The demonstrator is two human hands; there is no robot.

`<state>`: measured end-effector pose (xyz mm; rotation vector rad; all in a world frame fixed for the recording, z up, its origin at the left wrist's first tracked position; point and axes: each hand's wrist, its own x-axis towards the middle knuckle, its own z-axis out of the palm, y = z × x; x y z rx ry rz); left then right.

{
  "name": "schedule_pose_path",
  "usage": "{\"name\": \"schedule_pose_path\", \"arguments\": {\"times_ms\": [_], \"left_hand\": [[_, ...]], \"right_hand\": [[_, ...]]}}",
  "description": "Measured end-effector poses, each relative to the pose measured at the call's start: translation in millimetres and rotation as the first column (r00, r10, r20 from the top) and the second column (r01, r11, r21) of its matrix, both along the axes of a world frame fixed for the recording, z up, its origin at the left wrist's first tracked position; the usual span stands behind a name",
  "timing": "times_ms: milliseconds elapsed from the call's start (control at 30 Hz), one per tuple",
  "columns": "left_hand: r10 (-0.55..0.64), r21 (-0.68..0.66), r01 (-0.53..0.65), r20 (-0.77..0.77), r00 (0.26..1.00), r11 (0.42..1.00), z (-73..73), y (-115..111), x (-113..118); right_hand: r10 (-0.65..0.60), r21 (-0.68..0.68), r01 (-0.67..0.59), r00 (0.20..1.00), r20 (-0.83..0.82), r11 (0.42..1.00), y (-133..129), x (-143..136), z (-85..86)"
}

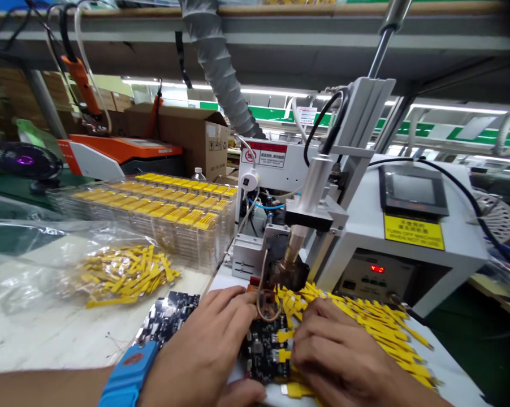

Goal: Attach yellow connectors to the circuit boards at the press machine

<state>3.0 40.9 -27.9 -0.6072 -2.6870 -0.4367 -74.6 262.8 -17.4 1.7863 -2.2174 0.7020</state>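
Note:
A black circuit board (263, 353) lies under the soldering head (289, 265) of a bench machine, with short yellow flat cables (284, 355) at its right edge. My left hand (204, 339), with a blue wrist strap (130, 373), grips the board along its left side, fingers reaching toward the machine's fixture and thumb at the near edge. Curled at the board's right side, my right hand (337, 345) is closed over a yellow flat cable; its fingertips are partly hidden. A heap of loose yellow flat cables (377, 322) spreads behind and right of that hand.
More black boards (170, 314) lie left of my left hand. A clear bag of yellow cables (128, 274) sits beyond, before stacked clear trays (191, 243). A control box (407, 243) stands right; a grey hose (221, 68) hangs above.

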Motion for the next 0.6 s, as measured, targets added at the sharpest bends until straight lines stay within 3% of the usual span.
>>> {"name": "schedule_pose_path", "arguments": {"times_ms": [267,367,500,600], "left_hand": [[-0.016,-0.014,0.015,-0.064,0.998,1.000,-8.0,1.2,1.7],[-0.007,-0.034,0.005,-0.044,0.999,0.999,-4.5,2.3,1.7],[-0.020,-0.124,0.018,-0.013,1.000,0.992,18.9,-10.8,0.6],[-0.031,-0.180,0.049,0.104,0.994,0.982,46.3,-34.7,1.1]], "right_hand": [[-0.004,-0.024,0.005,1.000,0.017,1.000,-1.3,0.5,-2.3],[0.012,-0.033,-0.011,0.999,0.030,0.999,-1.3,1.1,-2.4],[0.010,-0.059,-0.003,0.994,0.106,0.998,0.3,2.1,3.3],[0.126,-0.139,-0.098,0.969,0.212,0.986,1.1,3.5,1.1]]}}
